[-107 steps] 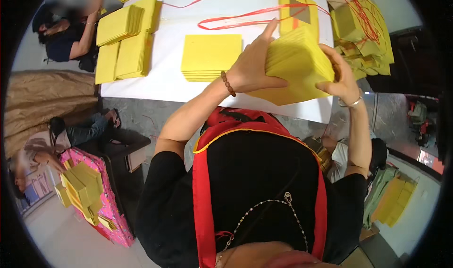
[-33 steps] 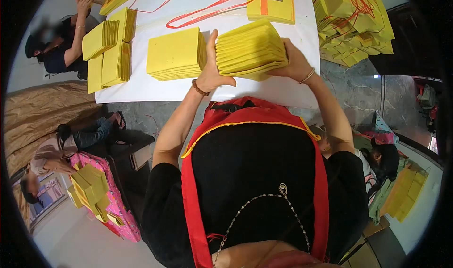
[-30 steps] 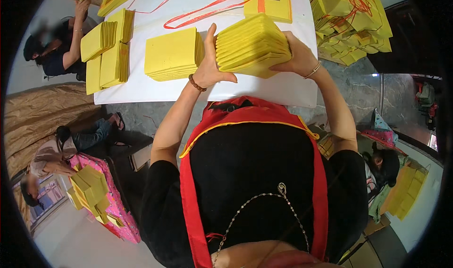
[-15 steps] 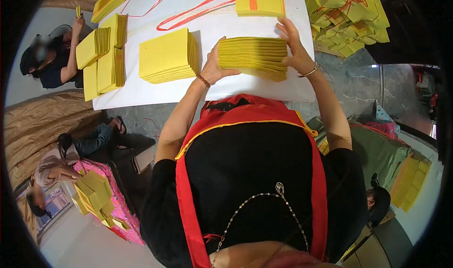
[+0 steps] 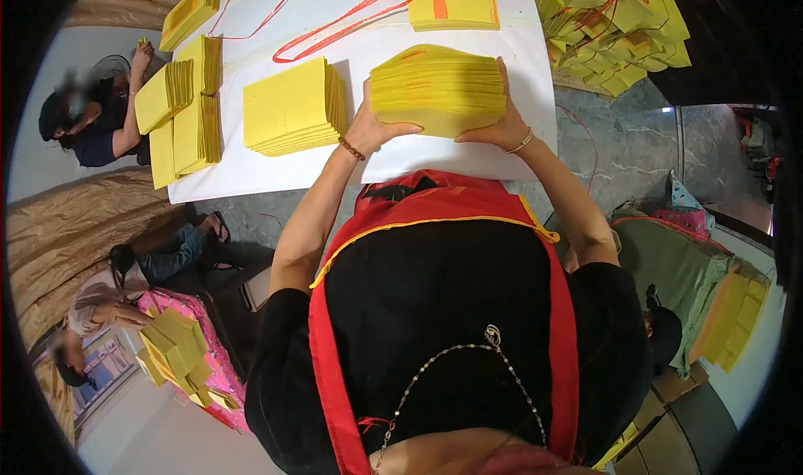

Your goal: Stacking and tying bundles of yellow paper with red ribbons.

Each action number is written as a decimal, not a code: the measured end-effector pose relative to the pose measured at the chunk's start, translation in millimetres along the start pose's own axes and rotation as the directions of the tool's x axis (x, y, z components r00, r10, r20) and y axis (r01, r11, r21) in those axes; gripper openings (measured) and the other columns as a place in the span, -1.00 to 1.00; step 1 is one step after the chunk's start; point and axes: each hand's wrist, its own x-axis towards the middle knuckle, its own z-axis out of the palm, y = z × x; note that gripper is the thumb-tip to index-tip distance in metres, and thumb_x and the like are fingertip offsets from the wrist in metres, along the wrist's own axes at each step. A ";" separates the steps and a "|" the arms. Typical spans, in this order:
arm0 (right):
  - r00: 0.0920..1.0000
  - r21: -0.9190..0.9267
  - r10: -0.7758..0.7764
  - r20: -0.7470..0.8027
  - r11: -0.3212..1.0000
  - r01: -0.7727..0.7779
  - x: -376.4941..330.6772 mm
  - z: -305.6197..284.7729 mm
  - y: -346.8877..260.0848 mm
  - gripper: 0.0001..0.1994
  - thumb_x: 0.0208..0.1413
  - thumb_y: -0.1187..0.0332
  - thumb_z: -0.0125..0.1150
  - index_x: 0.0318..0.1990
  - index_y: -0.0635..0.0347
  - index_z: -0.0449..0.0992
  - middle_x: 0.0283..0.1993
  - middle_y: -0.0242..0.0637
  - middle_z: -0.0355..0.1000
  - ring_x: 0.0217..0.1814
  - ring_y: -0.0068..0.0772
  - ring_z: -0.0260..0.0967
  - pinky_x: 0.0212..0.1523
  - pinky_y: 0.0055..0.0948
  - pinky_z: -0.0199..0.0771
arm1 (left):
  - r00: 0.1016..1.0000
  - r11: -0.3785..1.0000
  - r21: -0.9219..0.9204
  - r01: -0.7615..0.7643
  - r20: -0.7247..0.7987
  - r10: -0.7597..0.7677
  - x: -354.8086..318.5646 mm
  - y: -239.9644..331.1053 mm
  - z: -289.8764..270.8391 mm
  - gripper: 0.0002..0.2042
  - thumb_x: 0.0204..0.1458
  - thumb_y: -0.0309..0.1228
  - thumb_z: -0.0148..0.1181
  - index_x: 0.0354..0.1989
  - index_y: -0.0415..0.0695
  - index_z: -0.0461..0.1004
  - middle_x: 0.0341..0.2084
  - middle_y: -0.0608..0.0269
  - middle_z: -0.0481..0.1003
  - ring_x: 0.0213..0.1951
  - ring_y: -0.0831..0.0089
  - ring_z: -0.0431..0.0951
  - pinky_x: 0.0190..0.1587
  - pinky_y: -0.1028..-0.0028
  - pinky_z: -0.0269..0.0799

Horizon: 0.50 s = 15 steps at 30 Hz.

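Between my hands is a thick stack of yellow paper (image 5: pixel 438 86), its layered edges facing up and bulging slightly. My left hand (image 5: pixel 376 128) is closed on its left end, thumb along the near side. On the right end, my right hand (image 5: pixel 502 124) grips it the same way, with its fingers partly hidden behind the paper. Left of my left hand, a second yellow paper stack (image 5: pixel 288 107) lies apart on the white table (image 5: pixel 360 170). Beyond the held stack lies a yellow bundle (image 5: pixel 452 7) with an orange band and a grey patch.
Red string (image 5: pixel 335 28) loops across the table's far part. More yellow stacks (image 5: pixel 188 107) line its left edge. A heap of yellow bundles (image 5: pixel 619 32) stands at the far right. One person (image 5: pixel 100 124) is at the left; another (image 5: pixel 100 295) sits by a pink-covered table (image 5: pixel 222 341).
My right hand has come in from the right and closed on the stack's right end. The stack has shifted slightly left and its upper edge now bulges.
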 end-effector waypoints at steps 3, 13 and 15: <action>1.000 -0.209 0.021 -0.007 0.978 -0.022 8.0 2.0 25.5 0.31 -0.63 0.12 0.54 0.23 0.27 -0.39 0.29 -0.06 -0.28 0.34 -0.16 -0.34 0.28 -0.33 -0.25 | 0.999 0.986 0.164 -0.021 -0.023 0.025 5.6 -2.8 -0.8 -0.11 -0.50 -0.28 0.47 0.06 -0.26 0.04 -0.04 0.01 0.23 0.00 0.23 0.28 0.02 0.36 0.24; 0.996 -0.277 0.038 0.077 0.961 -0.015 3.1 -6.8 20.3 0.16 -0.62 0.18 0.54 0.21 0.20 -0.15 0.19 -0.14 -0.04 0.25 -0.26 -0.11 0.23 -0.34 -0.10 | 0.956 0.714 0.668 -0.211 -0.010 0.293 0.8 -14.0 1.0 -0.21 -0.49 -0.02 0.39 -0.03 -0.16 0.26 -0.14 0.11 0.30 -0.06 0.21 0.21 0.03 0.29 -0.06; 0.997 -0.029 -0.050 0.055 0.998 0.051 4.6 -9.2 9.1 0.10 -0.57 0.18 0.52 0.18 0.21 -0.11 0.16 -0.16 0.00 0.22 -0.24 -0.07 0.22 -0.34 -0.06 | 0.943 0.774 0.567 -0.281 0.014 0.331 1.4 -18.2 -2.4 -0.21 -0.49 -0.01 0.39 -0.02 -0.14 0.25 -0.13 0.10 0.30 -0.05 0.21 0.21 0.02 0.29 -0.05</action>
